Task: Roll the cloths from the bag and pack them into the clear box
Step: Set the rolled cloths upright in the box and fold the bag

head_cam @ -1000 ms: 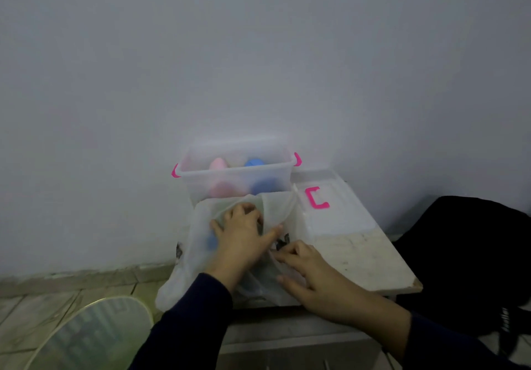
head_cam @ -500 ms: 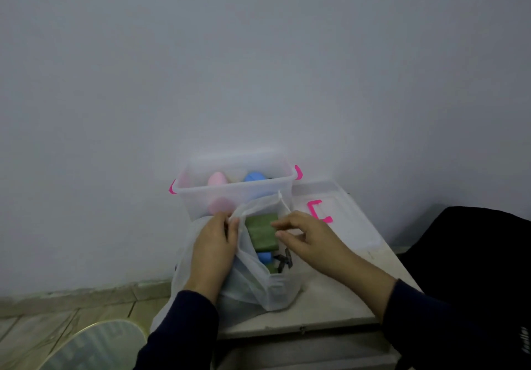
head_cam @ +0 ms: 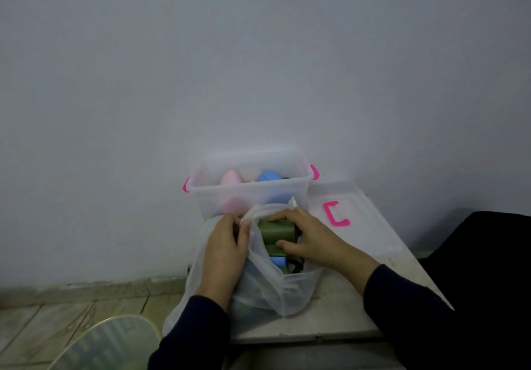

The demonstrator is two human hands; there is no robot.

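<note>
A translucent white bag [head_cam: 267, 289] stands open on a small table [head_cam: 330, 321]. My left hand [head_cam: 225, 252] pinches the bag's left rim and holds the mouth apart. My right hand [head_cam: 309, 237] grips a folded green cloth [head_cam: 275, 233] at the bag's mouth. Under it a blue cloth [head_cam: 277, 261] shows inside the bag. Behind the bag is the clear box [head_cam: 298, 188] with pink handles, holding a rolled pink cloth [head_cam: 230, 178] and a rolled blue cloth [head_cam: 269, 176].
The box's clear lid [head_cam: 365, 214] with a pink clip lies on the table to the right. A black bag or chair [head_cam: 482, 254] stands at the right. A round glass tabletop [head_cam: 106, 346] is at the lower left over a tiled floor. A wall rises close behind.
My left hand came out of the bag and took its rim. My right hand moved from the bag's side to the mouth and closed on the green cloth, which has risen into view.
</note>
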